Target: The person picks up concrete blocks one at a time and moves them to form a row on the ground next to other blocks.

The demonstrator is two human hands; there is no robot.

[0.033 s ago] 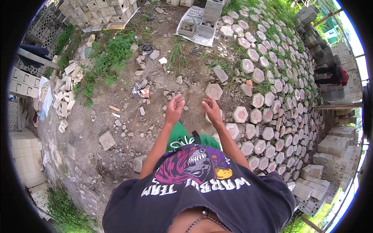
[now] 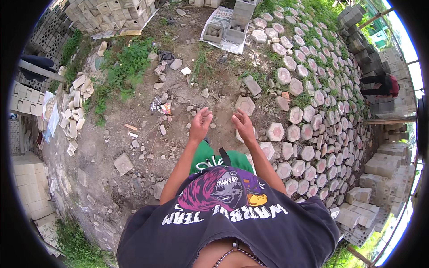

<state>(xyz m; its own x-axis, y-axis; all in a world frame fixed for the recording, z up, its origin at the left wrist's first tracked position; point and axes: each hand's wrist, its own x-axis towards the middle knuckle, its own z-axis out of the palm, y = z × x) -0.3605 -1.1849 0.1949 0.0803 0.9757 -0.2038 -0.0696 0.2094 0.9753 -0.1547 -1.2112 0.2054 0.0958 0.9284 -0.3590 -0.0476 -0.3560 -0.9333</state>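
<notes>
Dirt yard: hexagonal paver (image 2: 245,105) just beyond empty right hand (image 2: 243,124).

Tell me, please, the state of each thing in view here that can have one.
left hand: empty, fingers loosely curled, held in the air.
right hand: empty, open, held in the air.
hexagonal paver: lying flat on the dirt, apart from both hands.
hollow blocks: standing on a spread sheet.
paver rows: laid out flat, close together.

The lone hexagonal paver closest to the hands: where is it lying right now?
In the head view, the hexagonal paver lies on bare dirt just above the right hand, left of the paved hexagon field and below a grey rectangular brick.
</notes>
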